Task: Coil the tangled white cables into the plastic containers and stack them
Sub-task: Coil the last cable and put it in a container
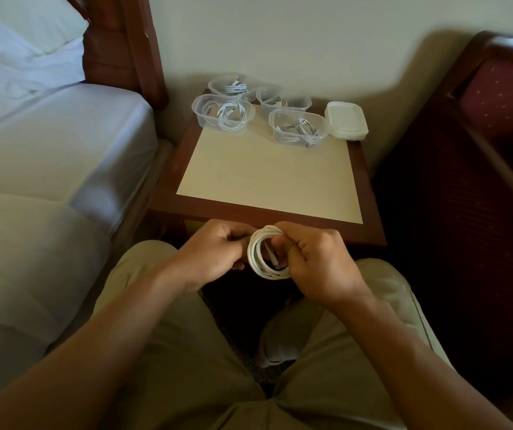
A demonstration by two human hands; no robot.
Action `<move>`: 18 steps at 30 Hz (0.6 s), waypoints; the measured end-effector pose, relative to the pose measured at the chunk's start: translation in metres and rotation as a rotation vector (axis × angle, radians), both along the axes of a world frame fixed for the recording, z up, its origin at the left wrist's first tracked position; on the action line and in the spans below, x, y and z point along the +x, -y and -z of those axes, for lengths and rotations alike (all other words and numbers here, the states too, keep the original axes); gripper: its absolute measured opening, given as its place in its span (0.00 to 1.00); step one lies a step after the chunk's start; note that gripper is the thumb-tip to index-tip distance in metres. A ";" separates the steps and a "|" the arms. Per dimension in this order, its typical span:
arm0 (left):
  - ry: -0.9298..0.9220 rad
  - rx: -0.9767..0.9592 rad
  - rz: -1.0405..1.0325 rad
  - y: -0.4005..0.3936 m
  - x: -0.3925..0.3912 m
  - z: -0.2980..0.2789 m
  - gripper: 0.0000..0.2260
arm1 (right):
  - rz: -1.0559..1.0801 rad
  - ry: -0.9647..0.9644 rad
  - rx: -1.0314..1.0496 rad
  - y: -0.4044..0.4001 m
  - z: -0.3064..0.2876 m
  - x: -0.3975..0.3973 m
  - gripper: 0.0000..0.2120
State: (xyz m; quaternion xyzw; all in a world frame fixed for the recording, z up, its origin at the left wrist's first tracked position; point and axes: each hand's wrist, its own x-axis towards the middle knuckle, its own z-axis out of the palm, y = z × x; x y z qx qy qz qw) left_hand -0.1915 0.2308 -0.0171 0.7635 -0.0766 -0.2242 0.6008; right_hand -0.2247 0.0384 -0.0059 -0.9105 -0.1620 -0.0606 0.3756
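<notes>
Both my hands meet in the lower middle of the frame, just in front of the near edge of the surface [267,178], and both are closed around one white cable [263,254]. My right hand [314,263] has its fingers curled over the right side of the coil, thumb tucked into the loop. My left hand [214,252] pinches the coil's left side with bent fingers. The cable is wound into a tight, neat ring of several turns, standing roughly upright between the hands, with a plug end showing inside the loop.

Farther up, at the back of the surface, stand four clear plastic containers, lids off, each with white cable inside: the front-left container [223,112] with two loose coils, the front-right container [298,128], the back-left container [228,84] and the back-right container [283,99]. Just right of them, touching the front-right one, lies a stack of white lids [345,120].

My knees in beige trousers [186,352] fill the bottom. A white bed [47,181] occupies the left, a dark red chair [481,150] the right.
</notes>
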 end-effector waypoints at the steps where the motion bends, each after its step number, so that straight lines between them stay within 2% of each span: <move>1: -0.071 -0.041 -0.030 0.000 0.000 0.000 0.10 | 0.008 0.015 -0.011 0.000 0.000 0.000 0.11; 5: -0.390 -0.303 -0.111 0.003 0.002 -0.003 0.10 | 0.024 0.078 -0.038 -0.002 -0.003 0.003 0.11; 8: -0.491 -0.391 -0.120 0.006 0.000 -0.006 0.10 | 0.051 0.122 -0.101 -0.001 0.002 0.006 0.12; 13: -0.549 -0.445 -0.101 0.008 -0.001 -0.007 0.16 | 0.090 0.186 -0.194 0.000 0.007 0.005 0.10; 15: -0.458 -0.378 -0.046 0.010 -0.003 -0.006 0.21 | 0.074 0.174 -0.213 -0.002 0.006 0.005 0.11; 18: -0.335 -0.359 -0.059 0.013 -0.004 -0.009 0.14 | 0.086 0.084 -0.167 -0.002 0.005 0.012 0.11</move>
